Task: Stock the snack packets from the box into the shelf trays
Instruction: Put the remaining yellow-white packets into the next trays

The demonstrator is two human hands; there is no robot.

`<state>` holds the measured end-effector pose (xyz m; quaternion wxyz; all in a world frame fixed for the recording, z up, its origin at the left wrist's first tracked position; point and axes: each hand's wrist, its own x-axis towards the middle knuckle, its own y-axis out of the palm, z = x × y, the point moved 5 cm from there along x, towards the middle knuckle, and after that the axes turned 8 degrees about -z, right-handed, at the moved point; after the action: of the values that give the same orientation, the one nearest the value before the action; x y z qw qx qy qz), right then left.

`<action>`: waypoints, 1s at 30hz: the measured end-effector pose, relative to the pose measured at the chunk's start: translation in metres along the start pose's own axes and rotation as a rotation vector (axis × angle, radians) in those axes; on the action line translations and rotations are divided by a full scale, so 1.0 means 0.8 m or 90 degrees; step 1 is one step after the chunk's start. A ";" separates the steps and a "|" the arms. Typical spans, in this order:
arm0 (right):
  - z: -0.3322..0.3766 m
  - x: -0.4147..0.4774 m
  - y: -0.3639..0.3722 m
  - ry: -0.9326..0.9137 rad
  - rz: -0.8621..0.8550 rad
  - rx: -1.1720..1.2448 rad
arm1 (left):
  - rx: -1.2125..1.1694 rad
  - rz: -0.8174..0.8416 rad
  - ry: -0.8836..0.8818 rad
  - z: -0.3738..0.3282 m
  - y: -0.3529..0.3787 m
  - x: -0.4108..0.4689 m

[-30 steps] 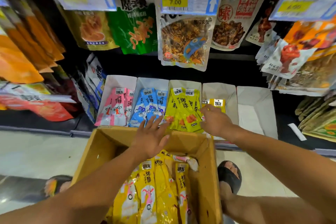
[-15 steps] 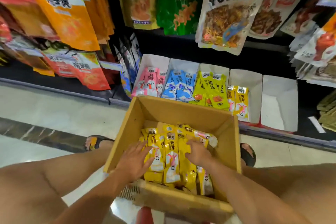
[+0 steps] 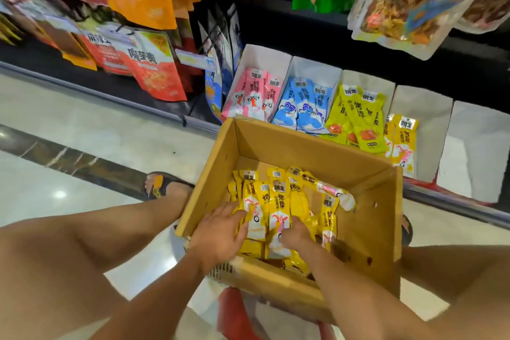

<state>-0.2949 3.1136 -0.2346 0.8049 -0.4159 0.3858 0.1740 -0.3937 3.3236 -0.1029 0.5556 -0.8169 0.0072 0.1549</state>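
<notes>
Inside the box, left hand and right hand curl round yellow packets. Square the bunch, lift level, labels up, for the part-filled tray beyond the box.

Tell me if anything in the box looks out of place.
One packet lies slantwise at the far right, while the other packets run lengthwise. The box's near edge looks torn, its corrugation showing.

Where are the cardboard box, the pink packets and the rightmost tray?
cardboard box [image 3: 289,152]: head view, its far inner wall.
pink packets [image 3: 255,92]: head view, middle of the front packet.
rightmost tray [image 3: 477,146]: head view, its bare inner wall.
</notes>
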 end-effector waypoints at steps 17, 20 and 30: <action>0.017 0.032 0.016 0.055 -0.018 0.043 | 0.017 -0.021 -0.009 0.003 -0.002 0.006; 0.011 0.031 0.015 0.072 -0.056 0.094 | 0.018 -0.023 -0.013 0.004 -0.002 0.005; 0.040 -0.019 -0.071 -0.053 -0.104 0.235 | -0.027 0.017 -0.016 0.005 0.000 0.005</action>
<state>-0.2554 3.1061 -0.1814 0.8941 -0.2839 0.3425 0.0514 -0.3913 3.3278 -0.1053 0.5359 -0.8264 0.0079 0.1728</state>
